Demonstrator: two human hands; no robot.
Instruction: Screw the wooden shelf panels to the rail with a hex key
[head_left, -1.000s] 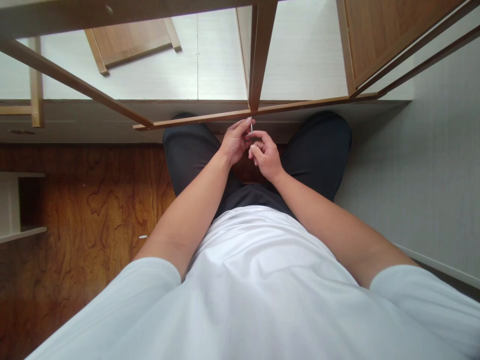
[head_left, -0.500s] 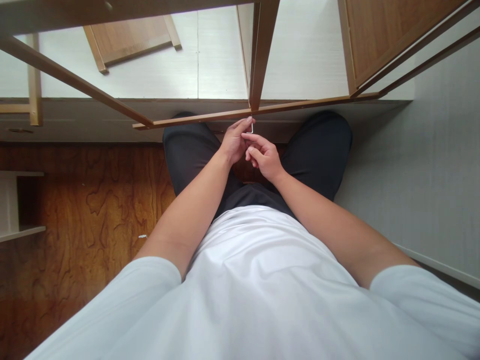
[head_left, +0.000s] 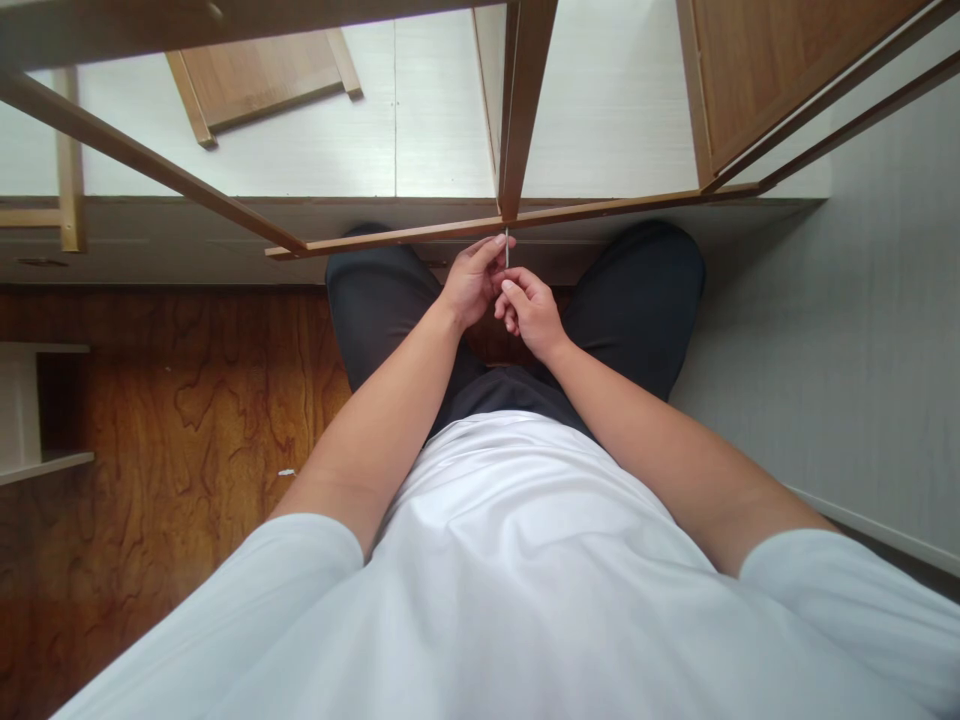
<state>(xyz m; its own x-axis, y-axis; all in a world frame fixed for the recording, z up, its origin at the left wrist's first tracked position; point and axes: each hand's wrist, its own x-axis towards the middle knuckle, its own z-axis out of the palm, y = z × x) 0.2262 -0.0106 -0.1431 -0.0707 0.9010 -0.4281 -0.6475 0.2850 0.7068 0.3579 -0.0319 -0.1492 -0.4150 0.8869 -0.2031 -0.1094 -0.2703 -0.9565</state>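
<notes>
A thin metal hex key stands against the near edge of a brown wooden frame, below the joint where an upright board meets a long rail. My left hand is closed, its thumb and fingers pinching the key's shaft close under the rail. Just below and to the right, my right hand is closed too, thumb and forefinger at the key's lower end. The short bent arm of the key is hidden by the right fingers or turned from view.
A loose wooden panel lies on the pale surface behind the frame. A framed panel stands at upper right. A white shelf unit is at left, on the brown wood floor. My knees are under the rail.
The hex key has turned, so its bent end no longer shows. My right forefinger has drawn back from pointing left into a pinch. My left hand stays nearly in place.
</notes>
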